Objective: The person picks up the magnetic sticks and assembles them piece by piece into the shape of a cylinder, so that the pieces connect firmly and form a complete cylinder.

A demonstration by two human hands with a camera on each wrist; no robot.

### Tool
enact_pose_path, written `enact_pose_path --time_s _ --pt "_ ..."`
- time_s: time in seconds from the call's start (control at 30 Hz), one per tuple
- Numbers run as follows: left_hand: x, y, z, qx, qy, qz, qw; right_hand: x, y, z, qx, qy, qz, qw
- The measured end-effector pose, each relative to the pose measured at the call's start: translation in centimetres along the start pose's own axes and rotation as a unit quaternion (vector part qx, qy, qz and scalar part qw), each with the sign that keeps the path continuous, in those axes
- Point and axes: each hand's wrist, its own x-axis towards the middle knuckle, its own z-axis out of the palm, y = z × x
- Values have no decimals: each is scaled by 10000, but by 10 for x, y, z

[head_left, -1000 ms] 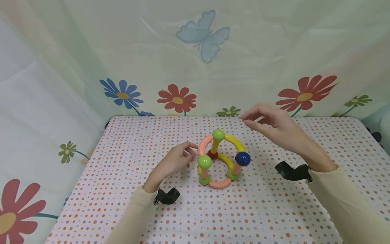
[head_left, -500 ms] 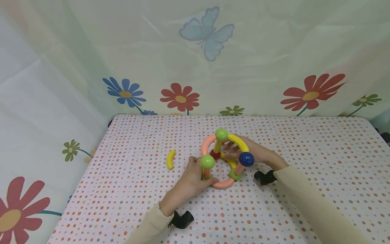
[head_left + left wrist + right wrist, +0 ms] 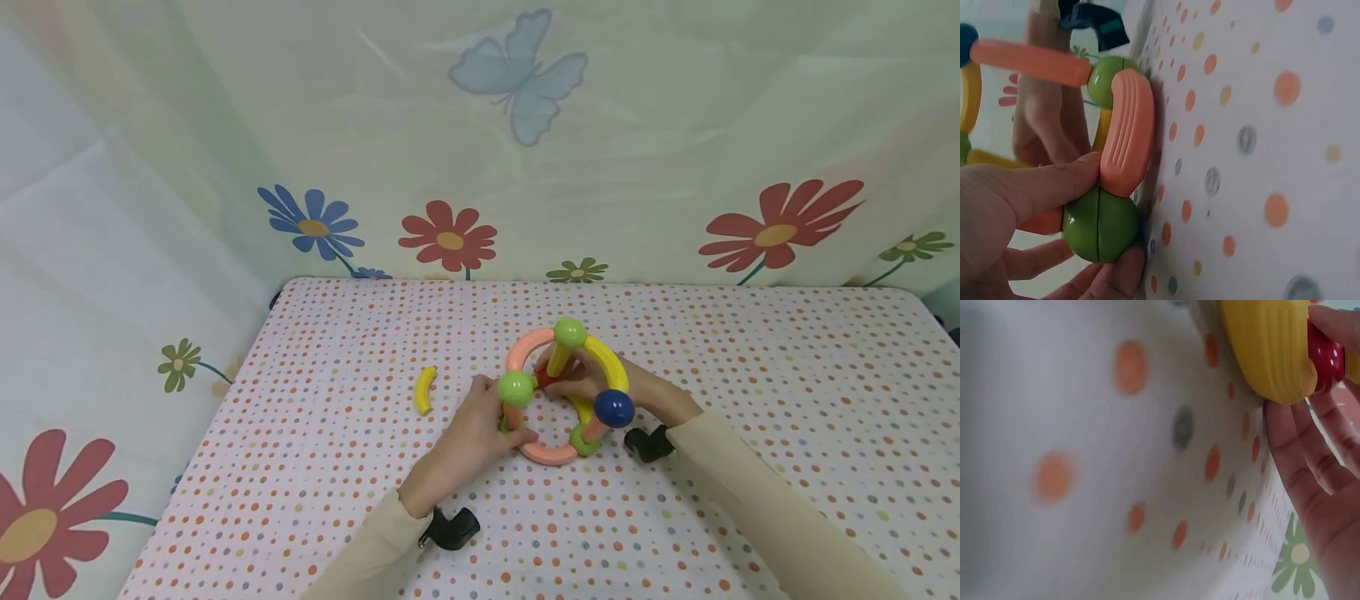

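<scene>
A two-tiered toy frame of magnetic balls and sticks stands on the dotted table. My left hand [image 3: 472, 429] grips its front-left lower green ball [image 3: 1100, 225], thumb lying against the ball and the end of a curved pink stick [image 3: 1129, 134]. Reaching in from the right, my right hand [image 3: 588, 377] pinches the lower red ball [image 3: 1327, 359] at the back, beside a curved yellow stick [image 3: 1272, 350]. Above, the upper ring joins a back green ball [image 3: 570, 333], a front-left green ball [image 3: 516, 388] and a blue ball [image 3: 614, 408]. The hands partly hide the lower ring.
A loose curved yellow stick [image 3: 424, 390] lies on the table left of my left hand. Behind the dotted tabletop [image 3: 337, 467] hangs a flowered curtain [image 3: 637, 167]. Each wrist wears a black camera mount.
My right hand has come down from the upper right to the red ball. My left hand has taken hold of the green ball. The frame's back post has shifted right.
</scene>
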Motion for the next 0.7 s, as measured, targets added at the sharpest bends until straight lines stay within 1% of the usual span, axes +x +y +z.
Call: enact_pose_path --time_s 0.03,0.07,0.17,0.27,0.37,0.43,0.53,0.6,0.7 --pt "2 0 -1 -12 9 12 10000 -3 1 0 29 94 119 9999" --pt "5 -1 -2 -1 32 30 10000 -6 1 1 222 241 365 9988" --pt "15 -2 -4 76 230 143 9996 -17 2 2 199 484 651 9965" --pt "28 -3 -6 47 435 284 9986 -29 -1 6 98 684 829 9942" --pt "40 -4 -7 -195 518 324 9979 -38 -4 12 28 896 873 9921" --pt "47 -5 -7 -410 516 315 9973 -45 -7 16 9 955 1004 9904" --pt "53 -8 -7 -761 468 218 9958 -54 -10 22 -56 913 1260 9878" --pt "56 -11 -7 -897 446 212 9947 -59 -13 25 -55 834 1442 9860" --pt "56 -14 -7 -996 406 217 9940 -64 -16 26 -174 764 1496 9856"
